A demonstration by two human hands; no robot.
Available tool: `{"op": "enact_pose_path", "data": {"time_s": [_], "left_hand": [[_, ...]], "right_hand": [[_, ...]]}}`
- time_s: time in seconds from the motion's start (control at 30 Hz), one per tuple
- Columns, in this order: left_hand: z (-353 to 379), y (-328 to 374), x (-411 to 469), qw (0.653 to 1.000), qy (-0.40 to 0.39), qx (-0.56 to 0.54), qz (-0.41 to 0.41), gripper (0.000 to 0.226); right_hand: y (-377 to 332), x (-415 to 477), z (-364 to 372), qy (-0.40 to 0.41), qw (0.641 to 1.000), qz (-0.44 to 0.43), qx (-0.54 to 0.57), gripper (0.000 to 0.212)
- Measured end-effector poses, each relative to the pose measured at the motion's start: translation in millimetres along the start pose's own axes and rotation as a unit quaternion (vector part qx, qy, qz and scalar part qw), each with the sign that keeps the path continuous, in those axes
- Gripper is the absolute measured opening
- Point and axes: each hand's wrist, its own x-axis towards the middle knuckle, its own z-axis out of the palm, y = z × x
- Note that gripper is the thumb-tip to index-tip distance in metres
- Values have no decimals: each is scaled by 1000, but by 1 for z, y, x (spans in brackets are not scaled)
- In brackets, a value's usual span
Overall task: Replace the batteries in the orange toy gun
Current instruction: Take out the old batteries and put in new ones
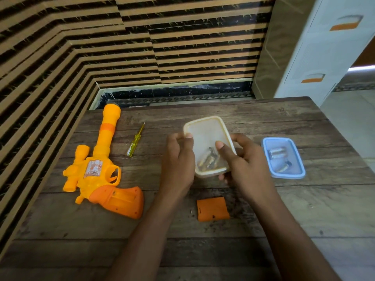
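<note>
Cloudy cream plastic box [207, 136], rounded corners, lid on, clamped between both my hands. Left hand [178, 159] pinches left rim; right hand [243, 159] wraps right side, thumb on lid. Batteries [207, 161] inside: dull metal cylinders, loose. Risk: box looks tilted, so if lid pops suddenly, round cells roll off wood-grain table [304, 199]. Second risk: mixing them with those in blue box [284, 157]. Toy gun [97, 171], glossy hard plastic, lies at left, grip compartment open; flat orange cover [213, 208] near me.

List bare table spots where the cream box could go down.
Free: far table strip behind the cream box and blue box; near stretch below the orange cover. Crowded: left side with toy gun and screwdriver; middle, where left hand and right hand hold the cream box.
</note>
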Motion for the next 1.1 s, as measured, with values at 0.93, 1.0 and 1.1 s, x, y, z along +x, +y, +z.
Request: {"op": "enact_pose_path", "data": {"time_s": [0.93, 1.0, 1.1], "left_hand": [[3, -29, 4, 976, -90, 146, 135, 52], [3, -30, 4, 976, -92, 143, 138, 53], [3, -33, 4, 976, -80, 136, 149, 60]], "right_hand": [[-1, -1, -25, 216, 873, -45, -435, 39], [2, 0, -27, 205, 853, 38, -478, 39], [6, 4, -31, 195, 851, 91, -478, 40]]}}
